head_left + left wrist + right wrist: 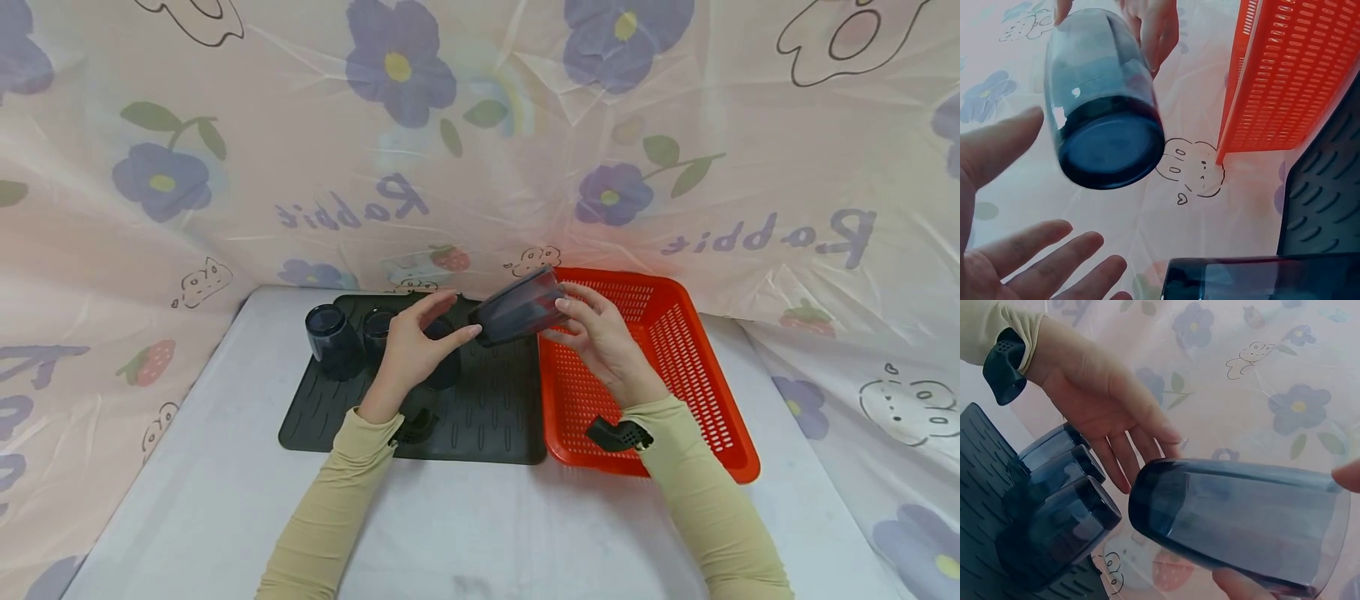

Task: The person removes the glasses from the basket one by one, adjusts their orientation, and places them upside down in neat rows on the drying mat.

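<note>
A dark blue tinted drinking glass (517,310) is held tilted above the mat, its thick base toward the left and its mouth toward the right. My right hand (603,342) pinches it near the mouth end, thumb and fingers on either side. Close to the base is my left hand (412,346), its thumb and fingers spread around nothing. In the left wrist view the thumb (1007,145) and fingers (1054,259) stand apart beside the glass (1100,87). Three similar glasses (1060,534) stand upside down on the dark drying mat (487,417), partly behind the left hand.
A red perforated plastic basket (701,379) stands at the right, against the mat's right edge and below my right forearm. White cloth (465,525) covers the table. A printed flower curtain (480,167) closes off the back and sides.
</note>
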Demonstrator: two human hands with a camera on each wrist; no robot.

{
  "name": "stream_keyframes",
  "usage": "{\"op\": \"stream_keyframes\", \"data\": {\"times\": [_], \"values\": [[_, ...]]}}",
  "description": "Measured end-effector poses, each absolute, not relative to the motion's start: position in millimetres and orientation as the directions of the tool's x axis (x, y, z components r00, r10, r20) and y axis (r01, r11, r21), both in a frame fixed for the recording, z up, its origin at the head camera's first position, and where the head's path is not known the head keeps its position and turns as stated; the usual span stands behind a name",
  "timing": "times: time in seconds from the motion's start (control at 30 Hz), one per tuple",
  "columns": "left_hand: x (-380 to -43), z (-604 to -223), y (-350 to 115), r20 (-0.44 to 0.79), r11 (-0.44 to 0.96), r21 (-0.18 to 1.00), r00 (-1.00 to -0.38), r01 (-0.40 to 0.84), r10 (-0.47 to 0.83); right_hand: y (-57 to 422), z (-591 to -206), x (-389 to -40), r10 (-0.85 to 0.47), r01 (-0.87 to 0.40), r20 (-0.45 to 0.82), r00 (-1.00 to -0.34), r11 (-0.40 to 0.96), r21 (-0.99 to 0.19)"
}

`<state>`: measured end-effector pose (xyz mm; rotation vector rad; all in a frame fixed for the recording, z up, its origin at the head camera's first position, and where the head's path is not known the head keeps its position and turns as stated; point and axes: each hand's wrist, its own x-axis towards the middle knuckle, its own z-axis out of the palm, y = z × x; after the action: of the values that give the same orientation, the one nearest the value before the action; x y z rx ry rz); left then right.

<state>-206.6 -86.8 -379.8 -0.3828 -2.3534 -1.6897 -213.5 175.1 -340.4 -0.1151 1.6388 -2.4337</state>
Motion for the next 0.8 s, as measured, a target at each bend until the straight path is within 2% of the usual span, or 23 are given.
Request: {"op": "stream_keyframes", "data": {"times": [0.33, 0.57, 0.8], "values": [[-207, -385, -76, 0.348, 0.311, 0.872, -0.926, 0.378, 0.149, 172, -342, -213, -0.227, 0.147, -0.054, -0.972, -0.415, -0.898], [-209, -389, -71, 0.402, 0.253, 0.864, -0.899, 0.435, 0.174, 170, -342, -211, -0.248, 0.143, -0.039, -0.968, -0.417, -0.898], [-209, -388, -71, 0.421, 0.244, 0.861, -0.894, 0.446, 0.152, 170, -344, -212, -0.281, 0.178, -0.059, -0.958, -0.423, -0.888]]}}
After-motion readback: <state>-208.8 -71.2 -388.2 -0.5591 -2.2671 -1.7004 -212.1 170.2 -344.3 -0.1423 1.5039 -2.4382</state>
